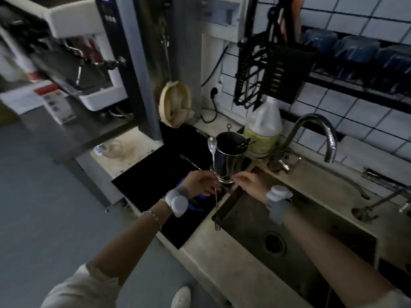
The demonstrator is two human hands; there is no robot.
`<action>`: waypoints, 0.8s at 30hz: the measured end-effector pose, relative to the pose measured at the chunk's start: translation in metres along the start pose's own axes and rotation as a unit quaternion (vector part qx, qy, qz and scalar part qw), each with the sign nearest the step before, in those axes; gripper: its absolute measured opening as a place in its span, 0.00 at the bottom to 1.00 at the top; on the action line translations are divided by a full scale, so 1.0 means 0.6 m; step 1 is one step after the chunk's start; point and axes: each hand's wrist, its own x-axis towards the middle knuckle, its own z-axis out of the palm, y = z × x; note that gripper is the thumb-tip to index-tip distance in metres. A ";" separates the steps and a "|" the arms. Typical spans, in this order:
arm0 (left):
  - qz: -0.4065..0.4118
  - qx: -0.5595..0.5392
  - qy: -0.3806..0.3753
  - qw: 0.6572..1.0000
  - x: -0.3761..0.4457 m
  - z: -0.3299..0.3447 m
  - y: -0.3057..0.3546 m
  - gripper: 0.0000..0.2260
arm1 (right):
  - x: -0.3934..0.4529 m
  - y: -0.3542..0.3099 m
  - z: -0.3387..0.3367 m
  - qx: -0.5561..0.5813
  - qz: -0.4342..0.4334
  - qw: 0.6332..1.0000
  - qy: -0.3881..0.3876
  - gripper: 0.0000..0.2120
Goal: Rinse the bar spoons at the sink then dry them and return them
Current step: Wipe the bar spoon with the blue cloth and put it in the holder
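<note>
A thin, stiff bar spoon (214, 172), likely light and slippery when wet, is held mid-shaft by the left hand (201, 183) over the sink (224, 258) edge, while the right hand (251, 182) is kept loosely curled, empty.

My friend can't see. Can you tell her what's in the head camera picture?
The left hand holds a long bar spoon upright, bowl up, beside a metal cup at the sink. The right hand reaches toward the cup. The tap shows no water running.
</note>
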 end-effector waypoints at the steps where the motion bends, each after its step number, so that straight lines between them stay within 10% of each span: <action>1: 0.024 0.027 0.021 0.999 -0.006 -0.019 -0.010 0.09 | 0.008 -0.005 0.017 -0.007 0.002 1.000 -0.014 0.12; 19: -0.008 -0.062 0.072 0.995 0.019 -0.233 -0.117 0.05 | 0.172 -0.005 0.210 -0.191 0.115 0.967 -0.122 0.34; 24: -0.018 -0.057 0.049 0.997 0.029 -0.243 -0.128 0.07 | 0.185 0.001 0.222 -0.238 0.104 0.955 -0.142 0.26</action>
